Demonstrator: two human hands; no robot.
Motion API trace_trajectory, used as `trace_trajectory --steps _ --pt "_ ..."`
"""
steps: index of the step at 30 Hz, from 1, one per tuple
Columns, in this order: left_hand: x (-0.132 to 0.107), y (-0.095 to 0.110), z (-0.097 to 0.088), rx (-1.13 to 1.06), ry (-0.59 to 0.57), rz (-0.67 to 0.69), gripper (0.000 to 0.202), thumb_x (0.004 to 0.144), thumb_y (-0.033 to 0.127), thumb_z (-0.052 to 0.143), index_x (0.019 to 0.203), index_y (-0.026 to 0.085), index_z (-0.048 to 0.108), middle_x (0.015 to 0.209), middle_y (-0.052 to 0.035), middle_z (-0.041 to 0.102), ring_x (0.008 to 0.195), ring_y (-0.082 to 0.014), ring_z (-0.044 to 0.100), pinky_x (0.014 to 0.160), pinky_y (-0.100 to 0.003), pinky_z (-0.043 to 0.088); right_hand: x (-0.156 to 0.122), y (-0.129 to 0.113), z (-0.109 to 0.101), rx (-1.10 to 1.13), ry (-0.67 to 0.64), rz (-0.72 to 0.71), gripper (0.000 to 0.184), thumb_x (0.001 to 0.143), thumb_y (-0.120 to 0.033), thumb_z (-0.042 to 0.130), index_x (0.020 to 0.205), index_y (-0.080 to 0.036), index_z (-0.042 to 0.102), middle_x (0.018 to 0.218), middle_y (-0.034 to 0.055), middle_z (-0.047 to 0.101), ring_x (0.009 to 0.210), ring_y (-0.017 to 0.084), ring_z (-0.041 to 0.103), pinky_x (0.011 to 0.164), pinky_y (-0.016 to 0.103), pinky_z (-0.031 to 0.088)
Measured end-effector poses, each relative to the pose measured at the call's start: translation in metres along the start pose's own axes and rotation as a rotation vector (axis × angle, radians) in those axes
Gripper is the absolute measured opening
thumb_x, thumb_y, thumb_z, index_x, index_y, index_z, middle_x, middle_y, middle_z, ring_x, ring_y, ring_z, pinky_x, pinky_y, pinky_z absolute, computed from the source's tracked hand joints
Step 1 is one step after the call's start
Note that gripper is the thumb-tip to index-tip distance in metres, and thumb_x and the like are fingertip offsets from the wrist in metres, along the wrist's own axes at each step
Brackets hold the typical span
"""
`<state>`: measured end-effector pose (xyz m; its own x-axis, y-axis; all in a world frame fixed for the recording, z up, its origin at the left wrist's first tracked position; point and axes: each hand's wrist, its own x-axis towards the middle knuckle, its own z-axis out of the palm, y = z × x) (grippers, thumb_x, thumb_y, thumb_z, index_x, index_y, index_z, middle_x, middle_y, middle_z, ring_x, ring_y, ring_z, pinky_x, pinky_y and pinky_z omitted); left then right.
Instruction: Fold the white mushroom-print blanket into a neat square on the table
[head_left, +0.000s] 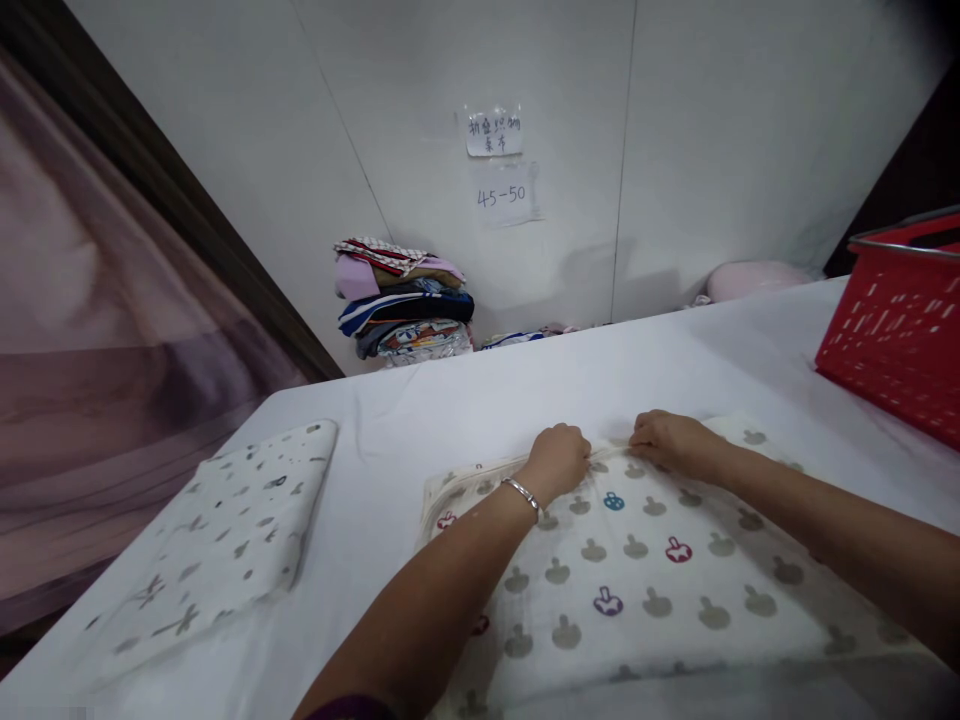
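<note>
The printed cloth (652, 550) lay spread on the white worktop (375, 560), directly in front of the person, its thin, softly crinkled fabric falling into shallow ripples. Rows of squat, stemmed shapes in grey-beige ran across its off-white ground, broken here and there by outlined ones in blue, red and purple. Both hands worked at its far edge: the left hand (561, 458) was curled nearly closed, fingers drawn in and pinching the hem, while the right hand (664, 440), just beside it but not touching, was closed in a similar pinch on the same edge. Between them the edge showed as a narrow, raised ridge, and toward the left corner the layers curved round in a soft, doubled band. A shiny metal bangle (521, 497) circled the left wrist. Well to the left lay a second cloth (247, 530) — pale, folded into a flat, slightly padded rectangle with a rounded fold along its right side and small, dark, scattered motifs. Beyond the worktop's far edge rose a stack of folded fabrics (409, 300), striped, checked and plain, their folds bulging unevenly against a smooth, panelled wall (555, 60). Two paper notes (493, 130) with handwriting were stuck there, one above the other. At the right stood a red plastic basket (900, 345), its sides pierced with rows of slots; at the left hung a sheer, purplish-pink curtain (112, 380) in loose folds.
</note>
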<state>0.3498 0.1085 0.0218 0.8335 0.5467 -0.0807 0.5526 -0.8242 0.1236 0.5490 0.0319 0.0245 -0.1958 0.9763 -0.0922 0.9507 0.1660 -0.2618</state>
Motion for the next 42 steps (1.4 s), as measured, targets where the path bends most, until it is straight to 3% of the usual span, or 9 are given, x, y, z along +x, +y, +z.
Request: trace_trajectory --steps 6,13,16,20,25,31,36,39,42 --pt "-0.006 0.005 0.0 0.041 0.011 0.023 0.02 0.082 0.021 0.048 0.081 0.016 0.067 0.096 -0.0099 0.06 0.091 -0.0209 0.056 0.08 -0.031 0.044 -0.003 0.002 0.003 0.058 0.025 -0.029 0.033 0.088 -0.034 0.039 0.075 -0.02 0.066 0.096 0.0076 0.061 0.088 0.02 0.055 0.074 0.03 0.041" --pt "-0.002 -0.002 0.002 -0.109 0.008 -0.077 0.015 0.079 0.024 0.055 0.083 0.02 0.068 0.094 -0.0043 0.065 0.084 -0.0171 0.058 0.077 -0.028 0.044 -0.007 0.002 0.003 0.107 0.042 -0.03 0.034 0.088 -0.038 0.039 0.08 -0.02 0.067 0.097 0.0075 0.061 0.09 0.021 0.055 0.076 0.031 0.041" --pt "0.001 -0.003 0.001 -0.067 0.011 -0.043 0.013 0.077 0.024 0.056 0.08 0.021 0.069 0.09 -0.0037 0.067 0.088 -0.0188 0.057 0.082 -0.03 0.043 -0.007 -0.002 0.0 0.103 0.052 -0.032 0.032 0.087 -0.036 0.039 0.08 -0.02 0.066 0.094 0.0075 0.062 0.089 0.021 0.055 0.076 0.031 0.04" --pt "-0.002 -0.002 0.0 -0.069 0.055 -0.002 0.013 0.077 0.023 0.055 0.077 0.021 0.068 0.089 -0.0034 0.066 0.088 -0.0191 0.057 0.082 -0.031 0.042 -0.007 -0.007 -0.004 0.145 0.057 0.123 0.023 0.083 -0.031 0.043 0.087 -0.02 0.063 0.087 0.0061 0.064 0.079 0.02 0.057 0.069 0.029 0.041" --pt "-0.007 0.0 0.001 -0.182 0.06 -0.054 0.014 0.076 0.018 0.053 0.08 0.02 0.066 0.094 -0.0034 0.063 0.081 -0.0165 0.058 0.074 -0.027 0.045 -0.002 -0.004 -0.006 0.191 -0.002 0.161 0.025 0.08 -0.032 0.045 0.091 -0.021 0.064 0.094 0.0063 0.065 0.08 0.02 0.059 0.069 0.027 0.043" --pt "-0.002 -0.002 0.006 -0.294 0.059 -0.143 0.015 0.074 0.016 0.053 0.081 0.019 0.066 0.094 -0.0042 0.064 0.087 -0.0171 0.058 0.078 -0.026 0.044 0.004 0.001 0.0 0.127 -0.079 0.104 0.024 0.08 -0.028 0.045 0.085 -0.022 0.068 0.094 0.0064 0.064 0.081 0.02 0.058 0.07 0.028 0.043" --pt "0.003 -0.003 0.005 -0.373 0.035 -0.228 0.035 0.072 0.011 0.054 0.105 0.022 0.06 0.102 -0.004 0.066 0.092 -0.018 0.059 0.08 -0.026 0.043 -0.001 -0.003 -0.007 -0.012 -0.052 0.099 0.024 0.082 -0.028 0.045 0.092 -0.018 0.064 0.095 0.0081 0.065 0.086 0.021 0.059 0.074 0.03 0.041" --pt "0.005 -0.002 0.003 -0.377 -0.016 -0.238 0.034 0.072 0.01 0.053 0.103 0.021 0.061 0.106 -0.0051 0.065 0.098 -0.0192 0.058 0.082 -0.027 0.043 -0.01 0.008 -0.02 -0.062 -0.118 0.13 0.026 0.08 -0.039 0.049 0.088 -0.019 0.064 0.089 0.0078 0.066 0.081 0.022 0.06 0.069 0.03 0.041" --pt "0.006 -0.002 0.001 -0.376 -0.02 -0.246 0.027 0.071 0.008 0.053 0.092 0.021 0.063 0.103 -0.0041 0.066 0.096 -0.0188 0.058 0.081 -0.026 0.042 -0.025 0.034 -0.035 -0.095 -0.157 0.237 0.033 0.075 -0.05 0.053 0.082 -0.02 0.065 0.081 0.0079 0.067 0.078 0.025 0.06 0.066 0.032 0.041"
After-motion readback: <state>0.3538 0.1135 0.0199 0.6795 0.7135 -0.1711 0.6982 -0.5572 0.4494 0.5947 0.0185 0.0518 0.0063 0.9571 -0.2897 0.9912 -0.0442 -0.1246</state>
